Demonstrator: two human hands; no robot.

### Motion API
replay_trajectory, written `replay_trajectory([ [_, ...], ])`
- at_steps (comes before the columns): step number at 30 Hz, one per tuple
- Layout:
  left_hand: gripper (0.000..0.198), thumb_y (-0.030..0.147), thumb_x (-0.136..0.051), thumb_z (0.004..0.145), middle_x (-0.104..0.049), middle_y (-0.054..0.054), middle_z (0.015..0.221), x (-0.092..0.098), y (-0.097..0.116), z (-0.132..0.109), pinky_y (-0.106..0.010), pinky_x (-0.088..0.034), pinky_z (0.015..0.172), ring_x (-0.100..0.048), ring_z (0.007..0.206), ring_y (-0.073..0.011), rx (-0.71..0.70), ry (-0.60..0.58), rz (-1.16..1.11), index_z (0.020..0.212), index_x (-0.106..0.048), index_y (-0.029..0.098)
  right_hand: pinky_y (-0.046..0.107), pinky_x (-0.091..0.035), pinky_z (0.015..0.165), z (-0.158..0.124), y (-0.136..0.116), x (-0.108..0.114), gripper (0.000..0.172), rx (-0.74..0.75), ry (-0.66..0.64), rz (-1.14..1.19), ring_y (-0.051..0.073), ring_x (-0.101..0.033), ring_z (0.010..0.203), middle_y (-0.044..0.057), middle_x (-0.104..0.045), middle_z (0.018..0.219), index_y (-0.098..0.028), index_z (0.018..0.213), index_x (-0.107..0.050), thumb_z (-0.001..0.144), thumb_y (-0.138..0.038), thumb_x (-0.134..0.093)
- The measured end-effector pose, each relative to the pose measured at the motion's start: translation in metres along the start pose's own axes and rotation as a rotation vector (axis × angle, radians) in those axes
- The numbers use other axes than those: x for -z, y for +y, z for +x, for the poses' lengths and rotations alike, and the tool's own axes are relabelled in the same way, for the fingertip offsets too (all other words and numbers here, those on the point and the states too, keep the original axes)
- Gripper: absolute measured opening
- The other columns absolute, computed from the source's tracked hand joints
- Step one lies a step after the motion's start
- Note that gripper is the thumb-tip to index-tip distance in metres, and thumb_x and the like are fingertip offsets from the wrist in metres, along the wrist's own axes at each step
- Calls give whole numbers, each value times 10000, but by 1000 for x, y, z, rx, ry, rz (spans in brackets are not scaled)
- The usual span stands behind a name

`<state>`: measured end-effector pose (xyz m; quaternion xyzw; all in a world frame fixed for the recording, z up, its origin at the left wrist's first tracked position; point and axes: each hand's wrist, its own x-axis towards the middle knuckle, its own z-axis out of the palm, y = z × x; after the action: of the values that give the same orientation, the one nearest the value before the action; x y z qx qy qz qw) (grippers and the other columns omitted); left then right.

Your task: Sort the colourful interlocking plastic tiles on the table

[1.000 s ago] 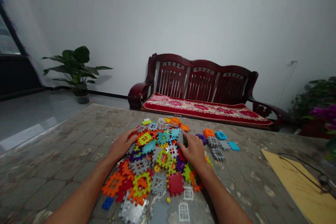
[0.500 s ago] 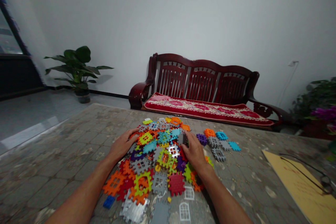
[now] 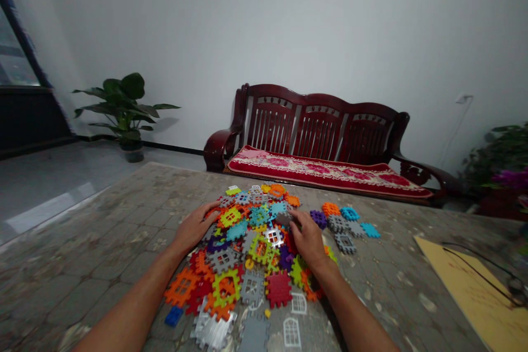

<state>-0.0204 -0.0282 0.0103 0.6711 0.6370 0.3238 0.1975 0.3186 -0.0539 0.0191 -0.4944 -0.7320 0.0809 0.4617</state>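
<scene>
A heap of colourful plastic interlocking tiles (image 3: 260,247) is spread over the table between my two hands. My left hand (image 3: 197,229) rests at the heap's left edge with fingers stretched out and apart, near a yellow-green window tile (image 3: 230,218). On the heap's right side, my right hand (image 3: 307,235) has its thumb and fingers around the edge of a dark grey tile (image 3: 284,219), which lies nearly flat on other pieces. A white window tile (image 3: 273,237) and a dark red tile (image 3: 278,288) lie nearer to me. The right fingertips are partly hidden.
Several tiles, among them a purple one (image 3: 318,219) and a grey window tile (image 3: 345,243), lie apart on the right. A yellow board (image 3: 462,291) with a black cable (image 3: 480,270) is farther right. Behind the patterned table (image 3: 111,253) stands a wooden bench (image 3: 313,126).
The grey tile at my right hand has tipped from upright to nearly flat, and the right fingers have shifted slightly. My left hand stays in about the same place.
</scene>
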Motion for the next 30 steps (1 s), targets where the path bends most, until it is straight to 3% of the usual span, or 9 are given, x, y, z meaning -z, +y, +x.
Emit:
replay_trajectory([
  [9,561,529,-403,853,-632,-48,1337,0,1,0,-413,-404,1073,-578,1209,-268,8,19,-10,1275,-616,227,343,-474,933,4,-8,9,359,8,61,92,195,-599,1011,75,-649,1049,-218,1190,-638,893,-174,-439],
  [14,583,550,-403,848,-627,-54,1344,1,1,0,-411,-410,1069,-579,1212,-270,18,13,-6,1283,-610,222,373,-486,922,5,0,12,343,-176,110,186,214,-618,1002,84,-687,1092,-191,1147,-657,868,-270,-476],
  [17,575,545,-410,843,-635,-49,1334,1,1,1,-405,-417,1065,-585,1204,-270,4,14,-4,1271,-618,222,350,-523,801,10,5,19,381,-316,140,267,213,-636,892,86,-710,1032,-168,1123,-670,835,-366,-519],
  [22,600,551,-383,846,-627,-59,1341,1,0,3,-416,-411,1069,-579,1212,-276,3,-5,20,1290,-604,213,275,-487,536,27,24,56,521,-484,255,301,161,-579,634,75,-708,898,-124,1134,-671,764,-471,-556],
  [27,606,567,-380,854,-618,-61,1351,-1,-7,4,-423,-410,1067,-571,1222,-279,3,-16,22,1311,-587,227,271,-496,610,30,71,110,570,-570,394,163,171,-616,704,88,-712,903,-106,1136,-686,659,-406,-596],
  [30,601,561,-377,859,-615,-63,1355,-1,-9,5,-420,-410,1066,-571,1223,-274,-1,-14,21,1312,-586,227,273,-480,582,23,98,133,621,-642,473,63,169,-608,649,81,-710,850,-96,1176,-673,641,-395,-571],
])
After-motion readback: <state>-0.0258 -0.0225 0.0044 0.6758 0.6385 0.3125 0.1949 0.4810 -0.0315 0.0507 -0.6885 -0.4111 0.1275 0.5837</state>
